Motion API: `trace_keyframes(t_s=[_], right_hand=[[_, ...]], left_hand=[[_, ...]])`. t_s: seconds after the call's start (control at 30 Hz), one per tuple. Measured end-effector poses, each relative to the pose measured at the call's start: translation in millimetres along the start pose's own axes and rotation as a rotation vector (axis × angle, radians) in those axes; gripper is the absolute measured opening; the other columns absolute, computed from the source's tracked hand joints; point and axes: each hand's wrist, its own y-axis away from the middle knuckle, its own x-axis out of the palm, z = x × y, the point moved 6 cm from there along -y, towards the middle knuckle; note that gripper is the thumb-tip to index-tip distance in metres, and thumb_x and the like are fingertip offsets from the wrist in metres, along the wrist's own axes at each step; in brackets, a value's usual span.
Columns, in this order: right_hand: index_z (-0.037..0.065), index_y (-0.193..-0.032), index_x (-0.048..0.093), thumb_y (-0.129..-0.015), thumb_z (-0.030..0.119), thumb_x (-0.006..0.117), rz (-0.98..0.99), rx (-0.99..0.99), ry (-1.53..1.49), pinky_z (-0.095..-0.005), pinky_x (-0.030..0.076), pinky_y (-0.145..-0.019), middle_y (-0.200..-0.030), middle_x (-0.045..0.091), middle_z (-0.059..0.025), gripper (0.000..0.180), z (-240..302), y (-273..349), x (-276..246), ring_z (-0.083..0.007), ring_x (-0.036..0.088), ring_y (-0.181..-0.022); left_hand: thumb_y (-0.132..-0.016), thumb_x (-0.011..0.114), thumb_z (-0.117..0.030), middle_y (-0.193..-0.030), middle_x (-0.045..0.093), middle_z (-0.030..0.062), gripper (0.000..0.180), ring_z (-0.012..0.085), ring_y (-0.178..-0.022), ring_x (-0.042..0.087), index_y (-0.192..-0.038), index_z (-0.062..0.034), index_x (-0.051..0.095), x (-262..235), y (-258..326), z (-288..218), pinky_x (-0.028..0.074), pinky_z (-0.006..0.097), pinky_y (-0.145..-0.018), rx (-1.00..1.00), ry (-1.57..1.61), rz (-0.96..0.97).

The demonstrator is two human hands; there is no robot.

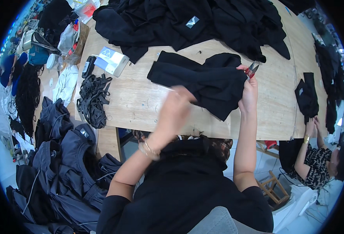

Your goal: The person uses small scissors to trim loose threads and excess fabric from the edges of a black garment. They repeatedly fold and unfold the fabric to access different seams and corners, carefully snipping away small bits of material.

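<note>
A black garment (203, 76) lies spread on the wooden table in front of me. At its right edge my right hand (250, 90) is closed round small red-handled thread snips (252, 72), their blades pointing up and away. The same hand touches the cloth; whether its fingers also grip the fabric is hard to see. My left hand (176, 107), smeared by motion, hovers at the garment's near left side, over the table's front part. Its fingers are too blurred to read.
A heap of black garments (187, 23) covers the table's far side. To the left sit a tissue box (111, 61), a black container (88, 66) and tangled dark strips (94, 99). Dark garments (67, 163) pile up at lower left. A co-worker (316, 160) handles black cloth at right.
</note>
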Motion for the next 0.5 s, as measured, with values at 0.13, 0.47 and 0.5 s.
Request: trace_keyframes(t_s=[0.13, 0.47, 0.5], right_hand=[[0.001, -0.109, 0.061, -0.096, -0.004, 0.042, -0.019, 0.053, -0.093, -0.0274, 0.055, -0.082, -0.101, 0.066, -0.0076, 0.024, -7.9, -10.1, -11.6, -0.0133, 0.066, -0.09], [0.0, -0.112, 0.061, -0.096, -0.002, 0.04, -0.117, 0.08, -0.136, -0.0312, 0.055, -0.087, -0.102, 0.066, -0.0097, 0.026, -16.6, -36.6, -29.1, -0.0177, 0.067, -0.093], [-0.001, -0.113, 0.061, -0.096, -0.001, 0.04, -0.153, 0.088, -0.135, -0.0316, 0.055, -0.088, -0.103, 0.066, -0.0102, 0.027, -16.9, -43.3, -31.3, -0.0181, 0.067, -0.094]], left_hand=[[-0.078, 0.077, -0.01, -0.138, 0.046, 0.0176, 0.058, 0.0374, -0.125, 0.044, -0.132, -0.0095, 0.056, -34.8, -24.9, 56.4, 0.037, 0.045, -0.108, -0.186, -0.297, -0.202], [-0.081, 0.077, -0.016, -0.14, 0.046, 0.0154, 0.059, 0.0355, -0.127, 0.043, -0.135, -0.011, 0.055, -13.9, -23.8, 96.9, 0.037, 0.044, -0.107, -0.236, -0.366, -0.135], [-0.081, 0.076, -0.017, -0.139, 0.047, 0.0153, 0.058, 0.0353, -0.126, 0.044, -0.134, -0.0102, 0.055, -12.2, -22.8, 95.7, 0.037, 0.045, -0.106, -0.233, -0.394, -0.155]])
